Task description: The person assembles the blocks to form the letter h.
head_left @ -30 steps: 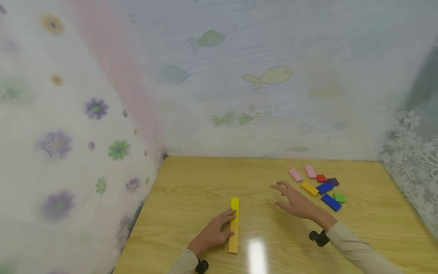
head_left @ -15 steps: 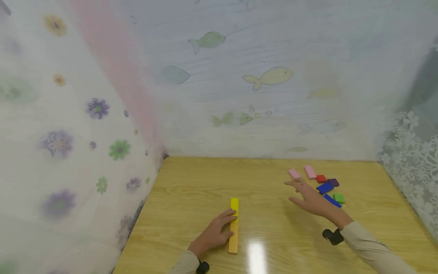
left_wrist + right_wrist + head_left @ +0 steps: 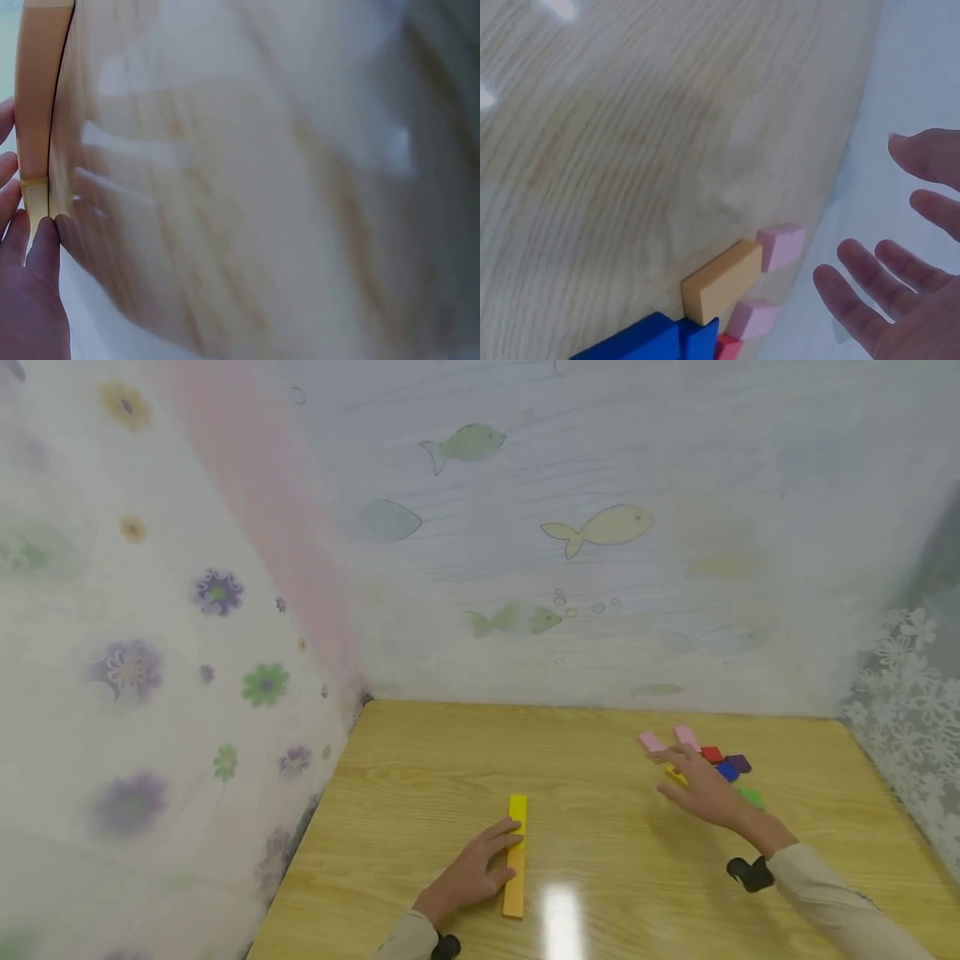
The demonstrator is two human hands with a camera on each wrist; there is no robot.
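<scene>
A yellow block [image 3: 518, 807] and an orange block [image 3: 513, 902] lie end to end on the table. My left hand [image 3: 472, 867] rests on them, fingers extended across the yellow one and thumb against the orange one. My right hand [image 3: 705, 789] hovers with spread fingers above a loose group of blocks and holds nothing. Under and beside it lie another orange block [image 3: 724, 281], two pink blocks [image 3: 650, 742] and blue blocks [image 3: 634, 341], partly hidden by the hand in the head view.
Just beyond the right hand are a red block [image 3: 712, 754], a purple block [image 3: 738, 763] and a green block [image 3: 752, 798]. The wooden table [image 3: 450, 743] meets a wall [image 3: 600, 668] painted with fish at the back. A flowered wall [image 3: 172, 735] borders the left side.
My right hand has moved right and over the group of blocks, covering part of it. The left hand stays on the yellow and orange blocks.
</scene>
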